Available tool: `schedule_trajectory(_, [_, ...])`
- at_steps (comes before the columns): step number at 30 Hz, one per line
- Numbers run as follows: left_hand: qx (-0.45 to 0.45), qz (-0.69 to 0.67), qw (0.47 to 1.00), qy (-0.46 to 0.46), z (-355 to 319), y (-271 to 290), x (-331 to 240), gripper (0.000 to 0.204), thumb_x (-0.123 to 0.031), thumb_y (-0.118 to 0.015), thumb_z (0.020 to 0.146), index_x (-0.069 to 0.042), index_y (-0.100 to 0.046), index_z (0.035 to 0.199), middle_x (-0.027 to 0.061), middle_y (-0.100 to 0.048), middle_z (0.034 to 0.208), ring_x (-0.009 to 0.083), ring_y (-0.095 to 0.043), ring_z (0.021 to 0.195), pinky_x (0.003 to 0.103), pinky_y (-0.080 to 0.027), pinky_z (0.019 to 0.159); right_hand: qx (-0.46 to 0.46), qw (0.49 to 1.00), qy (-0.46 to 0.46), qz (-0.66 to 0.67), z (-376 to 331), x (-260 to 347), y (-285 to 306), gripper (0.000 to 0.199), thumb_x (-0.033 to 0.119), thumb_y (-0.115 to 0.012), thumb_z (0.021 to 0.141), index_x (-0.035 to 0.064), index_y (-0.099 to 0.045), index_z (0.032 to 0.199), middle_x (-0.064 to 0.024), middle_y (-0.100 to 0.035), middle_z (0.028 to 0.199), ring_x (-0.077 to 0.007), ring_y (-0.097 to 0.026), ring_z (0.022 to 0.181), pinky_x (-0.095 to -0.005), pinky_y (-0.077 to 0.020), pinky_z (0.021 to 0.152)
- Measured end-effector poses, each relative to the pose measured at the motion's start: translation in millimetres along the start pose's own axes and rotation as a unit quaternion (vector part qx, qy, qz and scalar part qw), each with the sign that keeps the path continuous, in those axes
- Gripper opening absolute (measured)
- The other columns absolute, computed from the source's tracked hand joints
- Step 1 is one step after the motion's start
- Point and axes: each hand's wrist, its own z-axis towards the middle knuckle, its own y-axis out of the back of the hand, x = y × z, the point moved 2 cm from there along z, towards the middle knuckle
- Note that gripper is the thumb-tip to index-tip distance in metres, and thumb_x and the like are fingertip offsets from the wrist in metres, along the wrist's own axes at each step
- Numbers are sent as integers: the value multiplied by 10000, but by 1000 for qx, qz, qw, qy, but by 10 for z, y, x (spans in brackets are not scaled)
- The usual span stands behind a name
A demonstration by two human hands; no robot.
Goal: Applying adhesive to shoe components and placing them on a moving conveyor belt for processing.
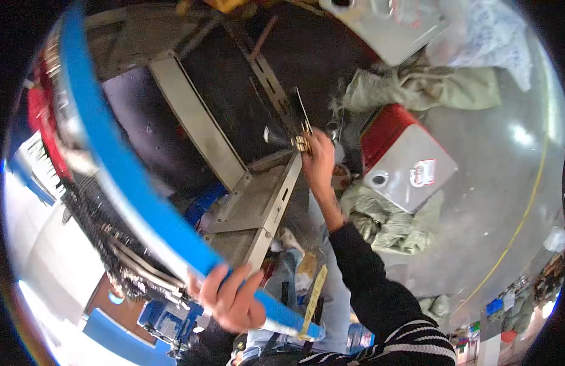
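Note:
My left hand (230, 299) is curled over the blue edge (154, 195) of a workbench, its fingers gripping the rim. Reaching down beside the bench, my right hand (321, 160) is closed around a small bundle of metal pieces (301, 143). Some of these look brass-coloured, and a thin pale strip sticks up from them; blur hides their exact kind. Below that hand lies the grey metal frame (273, 213) under the bench, with a slotted bar. A red and silver canister (410, 161) stands on the floor to the right of my right forearm.
Crumpled greenish cloth sacks (429, 88) lie beyond and beneath the canister. Farther off are another pale metal container (392, 27) and a clear plastic bag (490, 39). A yellow line (517, 229) runs along the grey floor at right. Dark clutter covers the benchtop's left side.

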Motion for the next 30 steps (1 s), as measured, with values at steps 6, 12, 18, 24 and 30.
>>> schedule_trajectory(6, [-87, -160, 982, -38, 132, 98, -16, 207, -41, -574, 703, -82, -672, 880, 54, -637, 1032, 281, -505, 1210, 567, -234, 1129, -74, 996, -44, -14, -464, 1379, 2058, 413, -108, -549, 734, 19, -660, 1111, -110, -629, 1073, -271, -609, 1013, -321, -483, 868])
schedule_trajectory(12, [-184, -265, 945, -48, -180, 265, 121, 208, -70, -601, 700, -64, -679, 892, 40, -648, 1006, 276, -494, 1235, 518, -221, 1162, -195, 971, 33, 131, -746, 3203, 2714, 224, 22, -638, 877, -38, -650, 1092, -72, -654, 990, -162, -589, 873, -286, -463, 797])
schedule_trajectory(18, [-235, -372, 898, -14, -1775, 602, -380, 315, -22, -581, 734, -24, -595, 1048, 153, -579, 1137, 364, -499, 1164, 447, -402, 996, 41, 934, 86, 343, -1657, 4781, 1984, 243, 154, -670, 898, -61, -667, 1012, -67, -674, 963, -150, -575, 849, -291, -448, 811])
schedule_trajectory(24, [-180, -483, 856, 35, -4068, 255, -443, 266, 4, -551, 782, -58, -631, 1028, 124, -598, 1108, 331, -565, 1085, 429, -456, 922, -9, 962, 274, -7, -2283, 4309, 941, 273, 180, -627, 912, -67, -614, 1030, -205, -583, 1020, -361, -561, 945, -431, -430, 870])
schedule_trajectory(30, [-358, -552, 714, 242, -5707, 253, -48, 214, 25, -555, 801, -41, -654, 980, 130, -613, 882, 289, -637, 777, 350, -511, 698, 86, 926, 359, -78, -4780, 4595, 1109, 281, 99, -658, 838, 6, -543, 1077, -179, -550, 1010, -379, -572, 903, -439, -463, 774])
